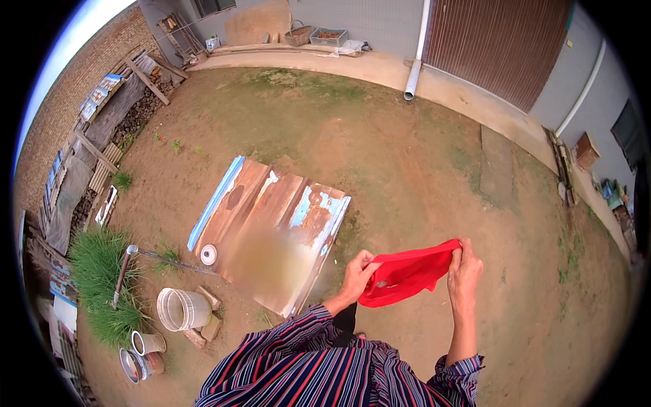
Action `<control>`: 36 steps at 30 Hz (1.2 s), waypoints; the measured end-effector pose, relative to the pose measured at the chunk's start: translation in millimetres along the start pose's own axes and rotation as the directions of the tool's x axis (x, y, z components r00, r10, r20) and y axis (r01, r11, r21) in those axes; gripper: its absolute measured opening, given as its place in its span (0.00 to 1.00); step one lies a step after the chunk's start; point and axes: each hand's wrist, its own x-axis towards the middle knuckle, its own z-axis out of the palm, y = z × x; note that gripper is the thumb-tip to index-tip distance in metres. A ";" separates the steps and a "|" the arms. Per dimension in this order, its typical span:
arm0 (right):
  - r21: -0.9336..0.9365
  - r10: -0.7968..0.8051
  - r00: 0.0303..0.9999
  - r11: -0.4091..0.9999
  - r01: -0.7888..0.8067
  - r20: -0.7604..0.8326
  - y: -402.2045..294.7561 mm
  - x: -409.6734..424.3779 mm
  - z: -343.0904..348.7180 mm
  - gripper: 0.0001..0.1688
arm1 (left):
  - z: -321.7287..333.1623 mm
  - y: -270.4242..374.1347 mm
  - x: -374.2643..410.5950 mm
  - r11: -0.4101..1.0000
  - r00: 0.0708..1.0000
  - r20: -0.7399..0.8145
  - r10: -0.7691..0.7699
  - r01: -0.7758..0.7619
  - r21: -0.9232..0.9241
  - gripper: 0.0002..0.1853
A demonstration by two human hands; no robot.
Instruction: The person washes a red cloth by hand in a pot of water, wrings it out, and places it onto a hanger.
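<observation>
A red cloth item [407, 274], perhaps a garment, is stretched in the air before my body. My left hand [358, 277] pinches its left end, thumb and fingers closed on the edge. At the upper right corner my right hand [464, 262] grips the same band-like edge. Between the hands the cloth sags in a fold, with a small pale patch showing inside. Left of my hands, a rusty corrugated metal sheet [249, 203] with peeling blue paint lies low over the dirt ground. Part of its near surface is blurred.
A white bucket [196, 309] stands beside bricks [211, 328] at left, near two smaller buckets [151, 343]. A white round lid-like object [208, 254] sits on the sheet. A metal pipe [122, 277] rises by tall grass [99, 274]. A white drainpipe [413, 81] ends at the far wall.
</observation>
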 end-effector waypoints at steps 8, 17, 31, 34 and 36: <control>-0.002 0.004 0.999 1.000 -0.004 -0.041 9.0 150.1 32.9 0.10 | -20.2 45.3 135.9 0.830 0.951 0.262 0.166 -0.279 0.484 0.14; -0.090 -0.079 0.995 0.993 0.074 -0.053 30.6 275.3 83.3 0.10 | -47.1 48.5 300.5 0.608 0.950 0.107 0.293 -0.271 0.746 0.15; 0.060 0.047 0.998 0.997 -0.048 0.034 67.7 519.1 196.1 0.12 | -44.7 105.2 540.9 0.944 0.931 -0.244 -0.270 0.206 -0.257 0.19; -0.068 -0.066 0.985 0.995 0.078 0.161 121.0 563.5 264.1 0.14 | -34.8 117.2 601.4 0.957 0.963 -0.113 -0.243 0.219 -0.188 0.19; 0.038 -0.007 0.931 0.999 -0.007 0.364 141.0 600.0 287.3 0.15 | -53.6 131.2 628.5 0.975 0.969 -0.128 -0.211 0.219 0.049 0.20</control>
